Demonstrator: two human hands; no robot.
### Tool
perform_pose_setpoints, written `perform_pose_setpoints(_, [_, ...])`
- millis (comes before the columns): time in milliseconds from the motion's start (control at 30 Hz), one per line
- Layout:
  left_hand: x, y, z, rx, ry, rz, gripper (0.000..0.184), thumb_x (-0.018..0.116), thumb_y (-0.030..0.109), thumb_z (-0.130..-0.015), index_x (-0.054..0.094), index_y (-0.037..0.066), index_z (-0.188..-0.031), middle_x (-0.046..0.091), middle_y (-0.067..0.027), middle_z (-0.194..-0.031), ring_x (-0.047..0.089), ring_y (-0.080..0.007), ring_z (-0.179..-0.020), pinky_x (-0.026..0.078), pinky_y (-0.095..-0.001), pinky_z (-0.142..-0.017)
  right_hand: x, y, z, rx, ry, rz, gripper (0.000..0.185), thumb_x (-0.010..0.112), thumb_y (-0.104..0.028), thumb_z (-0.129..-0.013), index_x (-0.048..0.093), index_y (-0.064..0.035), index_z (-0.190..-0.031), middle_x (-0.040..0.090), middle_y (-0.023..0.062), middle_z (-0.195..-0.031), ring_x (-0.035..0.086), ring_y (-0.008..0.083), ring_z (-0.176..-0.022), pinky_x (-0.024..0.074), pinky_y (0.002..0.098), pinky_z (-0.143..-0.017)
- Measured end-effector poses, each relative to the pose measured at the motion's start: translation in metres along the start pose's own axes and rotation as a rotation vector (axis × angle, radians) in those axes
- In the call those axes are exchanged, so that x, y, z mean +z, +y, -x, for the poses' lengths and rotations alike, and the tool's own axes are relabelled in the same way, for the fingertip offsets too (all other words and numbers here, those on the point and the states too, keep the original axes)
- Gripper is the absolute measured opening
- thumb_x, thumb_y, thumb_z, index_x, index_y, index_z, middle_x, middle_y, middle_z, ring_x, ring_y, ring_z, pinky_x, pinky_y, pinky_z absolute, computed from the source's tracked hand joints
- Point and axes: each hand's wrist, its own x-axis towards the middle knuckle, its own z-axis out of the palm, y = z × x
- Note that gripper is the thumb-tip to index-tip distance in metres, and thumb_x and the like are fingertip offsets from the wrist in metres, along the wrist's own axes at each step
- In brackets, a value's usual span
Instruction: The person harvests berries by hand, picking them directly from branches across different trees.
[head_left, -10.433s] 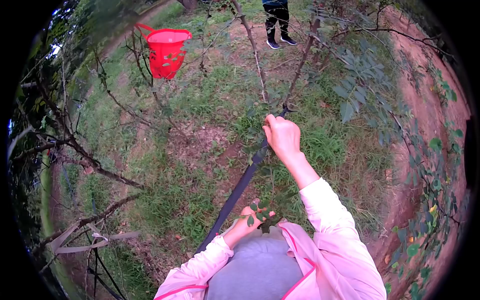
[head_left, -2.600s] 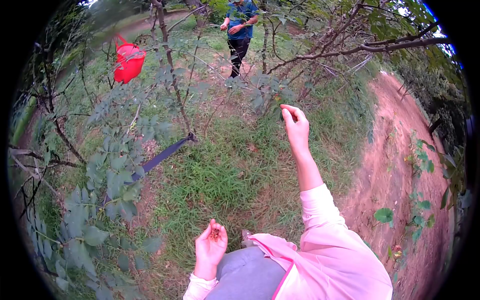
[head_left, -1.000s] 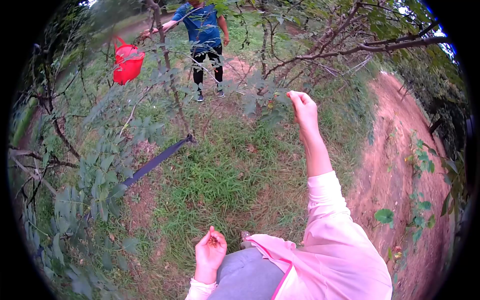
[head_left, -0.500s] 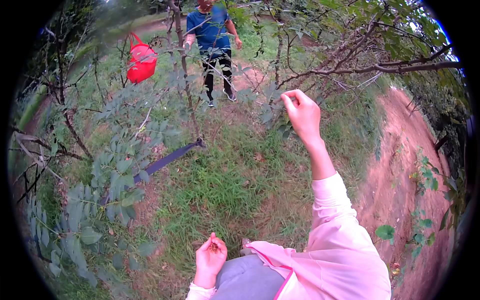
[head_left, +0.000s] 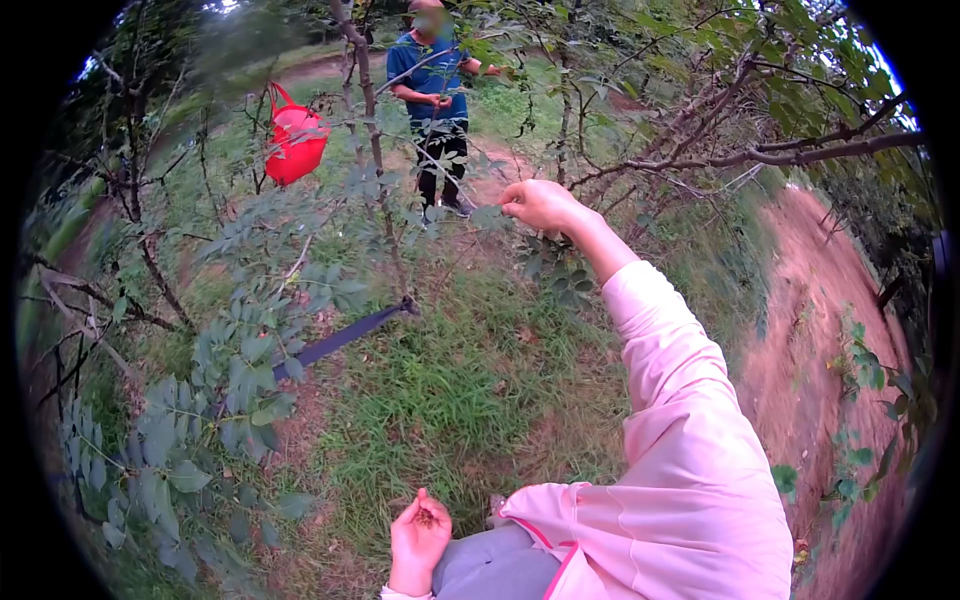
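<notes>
Low in front of my lap, my left hand [head_left: 418,548] is cupped with its palm up. A small heap of reddish-brown berries [head_left: 427,517] lies in it, under the curled fingers. Stretched out ahead, my right hand [head_left: 547,208] has its thumb and fingertips pinched together among the twigs of a leafy branch. Green leaves [head_left: 548,262] hang just below this hand. What sits between its fingertips is too small to make out.
A person in a blue shirt [head_left: 440,80] stands beyond the branches. A red bag [head_left: 296,140] hangs at the left. A dark strap [head_left: 345,337] runs to a thin trunk. A thick bare branch [head_left: 780,155] crosses the right side, above a dirt slope [head_left: 800,330].
My right hand has moved left along the branch, its fingertips now pointing left. My left hand stays low with the berries. The person opposite has raised both forearms.
</notes>
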Motion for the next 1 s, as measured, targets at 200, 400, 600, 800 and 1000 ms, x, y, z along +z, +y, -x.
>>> perform_pose_setpoints(200, [-0.001, 0.0, -0.001, 0.017, 0.006, 0.01, 0.018, 0.05, 0.01, -0.095, 0.063, 0.002, -0.105, 0.061, -0.0079, -0.085, 0.059, -0.0203, -0.082, 0.052, -0.0336, -0.078, 0.009, 0.014, -0.009, -0.086, 0.006, -0.169, 0.03, 0.062, -0.029, -0.085, 0.069, -0.0121, -0.109, 0.07, 0.0136, -0.104, 0.066, 0.029, -0.099, 0.0495, 0.0384, -0.087])
perform_pose_setpoints(400, [-0.001, -0.001, -0.006, 0.016, 0.01, 0.007, 0.018, 0.05, 0.01, -0.095, 0.064, 0.002, -0.104, 0.061, -0.0084, -0.084, 0.06, -0.021, -0.081, 0.052, -0.0338, -0.078, -0.002, 0.001, 0.002, -0.096, 0.031, -0.151, 0.029, 0.061, -0.029, -0.084, 0.069, -0.0094, -0.104, 0.07, 0.0147, -0.095, 0.067, 0.0301, -0.092, 0.0508, 0.0395, -0.081])
perform_pose_setpoints(600, [0.004, -0.005, -0.008, -0.003, 0.028, 0.046, 0.018, 0.05, 0.011, -0.094, 0.064, 0.002, -0.102, 0.061, -0.0093, -0.084, 0.06, -0.021, -0.082, 0.052, -0.0337, -0.077, 0.0, 0.0, 0.016, -0.139, 0.247, -0.038, 0.024, 0.06, -0.024, -0.082, 0.067, -0.0078, -0.097, 0.069, 0.0154, -0.086, 0.066, 0.0349, -0.086, 0.0503, 0.0446, -0.077])
perform_pose_setpoints(800, [0.001, -0.006, -0.009, 0.007, 0.029, 0.018, 0.018, 0.051, 0.011, -0.094, 0.064, 0.002, -0.101, 0.06, -0.009, -0.084, 0.06, -0.0204, -0.081, 0.052, -0.0335, -0.076, -0.007, -0.001, 0.033, -0.166, 0.332, 0.026, 0.018, 0.059, -0.02, -0.08, 0.063, -0.0033, -0.084, 0.067, 0.0193, -0.08, 0.065, 0.038, -0.082, 0.0503, 0.0457, -0.072])
perform_pose_setpoints(1000, [0.002, -0.008, -0.013, -0.024, 0.017, 0.004, 0.018, 0.051, 0.01, -0.094, 0.064, 0.002, -0.102, 0.061, -0.0084, -0.085, 0.06, -0.0199, -0.082, 0.052, -0.0332, -0.077, -0.02, 0.006, 0.046, -0.132, 0.438, -0.077, 0.017, 0.059, -0.018, -0.082, 0.06, -0.0016, -0.085, 0.064, 0.0137, -0.074, 0.065, 0.0281, -0.071, 0.0499, 0.0392, -0.069])
